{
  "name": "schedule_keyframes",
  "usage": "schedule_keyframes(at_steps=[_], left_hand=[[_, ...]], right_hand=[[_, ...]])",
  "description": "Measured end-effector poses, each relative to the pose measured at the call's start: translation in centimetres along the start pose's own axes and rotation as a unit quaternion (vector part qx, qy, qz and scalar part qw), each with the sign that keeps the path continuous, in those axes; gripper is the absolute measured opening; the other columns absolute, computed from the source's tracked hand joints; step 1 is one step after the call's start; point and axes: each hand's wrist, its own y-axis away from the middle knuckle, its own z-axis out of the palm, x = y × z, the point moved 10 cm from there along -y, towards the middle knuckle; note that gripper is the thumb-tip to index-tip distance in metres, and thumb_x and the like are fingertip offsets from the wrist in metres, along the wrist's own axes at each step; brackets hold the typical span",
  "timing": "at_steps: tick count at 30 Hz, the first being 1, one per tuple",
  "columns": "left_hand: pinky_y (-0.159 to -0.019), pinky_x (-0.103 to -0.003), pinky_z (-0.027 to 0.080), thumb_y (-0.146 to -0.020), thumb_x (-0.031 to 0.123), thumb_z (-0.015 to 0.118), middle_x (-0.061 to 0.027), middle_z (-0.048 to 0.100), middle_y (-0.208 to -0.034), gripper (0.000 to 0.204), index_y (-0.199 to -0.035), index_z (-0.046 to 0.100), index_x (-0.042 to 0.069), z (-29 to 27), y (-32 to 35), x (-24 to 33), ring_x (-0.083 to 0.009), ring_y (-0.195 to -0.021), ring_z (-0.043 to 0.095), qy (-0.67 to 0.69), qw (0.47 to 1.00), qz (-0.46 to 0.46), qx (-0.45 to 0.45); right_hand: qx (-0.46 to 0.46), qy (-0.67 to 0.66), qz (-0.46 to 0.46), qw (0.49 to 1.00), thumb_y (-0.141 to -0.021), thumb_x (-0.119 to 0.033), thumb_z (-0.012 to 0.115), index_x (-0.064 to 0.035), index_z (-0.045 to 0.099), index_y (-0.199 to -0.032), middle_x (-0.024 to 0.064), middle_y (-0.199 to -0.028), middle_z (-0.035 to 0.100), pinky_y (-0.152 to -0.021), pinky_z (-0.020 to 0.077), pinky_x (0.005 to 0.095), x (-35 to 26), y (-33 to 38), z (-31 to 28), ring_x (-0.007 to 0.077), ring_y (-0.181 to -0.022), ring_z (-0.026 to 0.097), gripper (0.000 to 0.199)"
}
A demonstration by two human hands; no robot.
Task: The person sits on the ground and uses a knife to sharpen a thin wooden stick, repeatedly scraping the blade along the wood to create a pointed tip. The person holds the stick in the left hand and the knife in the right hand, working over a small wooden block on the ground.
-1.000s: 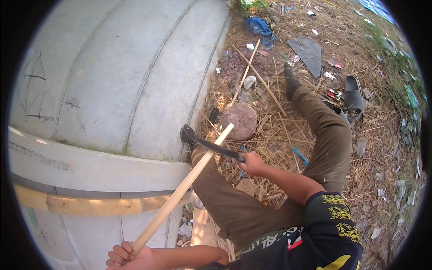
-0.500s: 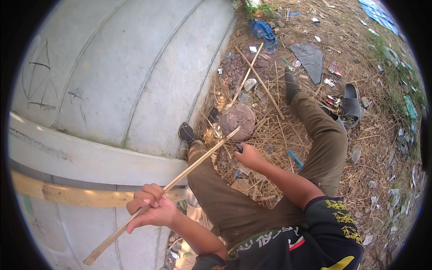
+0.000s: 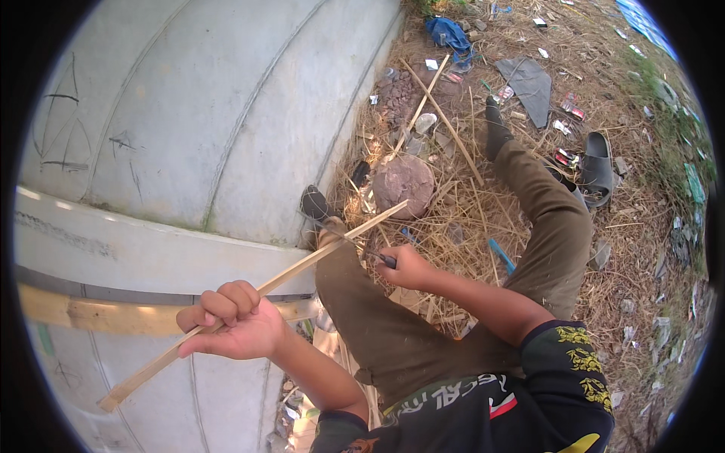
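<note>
Outdoors, beside a pale concrete wall (image 3: 226,113), on ground (image 3: 642,257) strewn with straw and litter. Along the wall at left, one bamboo pole (image 3: 113,313). Between two dark-socked feet, one round stone block (image 3: 404,181).

Counted beyond the block: two thin sticks, crossed, one pale (image 3: 414,124), one browner (image 3: 455,137); one blue bag (image 3: 449,34); one grey sheet (image 3: 529,87) with pointed corners. At right, two dark slippers (image 3: 597,170), one partly hidden behind the leg. Near the right knee, one blue stick (image 3: 501,255). Litter too scattered to count.

In hand: one pale wooden strip (image 3: 306,263), one knife (image 3: 387,261). Left hand (image 3: 238,321) closed round the strip, fingers curled over, thumb along the near side. Right hand (image 3: 406,268) wrapped tight round the knife's dark handle.

Strip across the left lower leg in view, long axis diagonal, near end low at left, far end up and right, over the near edge of the block. Contact with block: cannot tell. Blade pointing up-left, crossing the strip's line below the far end; thin in view, contact with wood unclear.

Writing: pale lettering on the dark shirt (image 3: 468,423), broken by folds; hand-drawn dark lines on the wall. Litter labels too small to read.
</note>
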Motion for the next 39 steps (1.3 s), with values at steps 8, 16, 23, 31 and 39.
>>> schedule_keyframes(at_steps=[8,16,23,31,39], left_hand=[[-0.040,-0.026,0.007,-0.099,0.068,0.032,0.0043,0.018,-0.055,0.060,-0.071,0.024,0.016,-2.7,-1.9,-1.2,-0.0083,-0.045,0.009,-0.005,0.998,-0.025,0.059],[-0.042,-0.026,0.010,-0.097,0.071,0.029,0.0037,0.019,-0.054,0.060,-0.072,0.026,0.017,-2.6,-3.7,-3.4,-0.0096,-0.046,0.010,-0.022,0.995,-0.051,0.080],[-0.045,-0.027,0.014,-0.094,0.073,0.041,0.0043,0.019,-0.056,0.061,-0.072,0.029,0.017,-0.8,-5.2,-4.9,-0.0099,-0.048,0.014,-0.052,0.992,-0.084,0.076],[-0.045,-0.027,0.010,-0.094,0.073,0.041,0.0046,0.017,-0.056,0.061,-0.072,0.026,0.018,4.3,-5.8,-5.8,-0.0099,-0.048,0.011,-0.074,0.995,-0.069,0.026],[-0.045,-0.028,0.009,-0.093,0.074,0.041,0.0045,0.014,-0.055,0.063,-0.071,0.024,0.017,3.8,-6.3,-6.4,-0.0102,-0.049,0.008,-0.034,0.994,-0.099,0.025]], right_hand=[[0.093,0.038,0.017,0.995,-0.087,-0.027,0.066,0.0048,0.059,-0.086,0.0142,-0.065,0.062,-0.059,0.0483,0.0422,-0.5,-1.1,-4.2,0.0272,-0.058,0.061,0.033],[0.253,-0.104,-0.170,0.947,-0.102,-0.026,0.058,-0.0018,0.048,-0.089,0.0040,-0.061,0.051,-0.049,0.0393,0.0309,-9.0,3.8,-8.3,0.0127,-0.053,0.048,0.029],[0.118,0.048,0.027,0.991,-0.101,-0.025,0.059,-0.0001,0.053,-0.087,0.0039,-0.063,0.051,-0.052,0.0403,0.0314,-5.5,0.5,-7.3,0.0117,-0.055,0.049,0.029],[0.217,-0.106,-0.147,0.959,-0.104,-0.034,0.050,-0.0018,0.053,-0.103,0.0080,-0.072,0.057,-0.059,0.0442,0.0339,-3.0,0.8,-6.7,0.0163,-0.063,0.054,0.032],[0.126,-0.044,-0.056,0.989,-0.104,-0.046,0.047,-0.0003,0.054,-0.102,0.0107,-0.073,0.058,-0.061,0.0464,0.0393,-12.3,1.5,-9.5,0.0184,-0.064,0.057,0.046]])
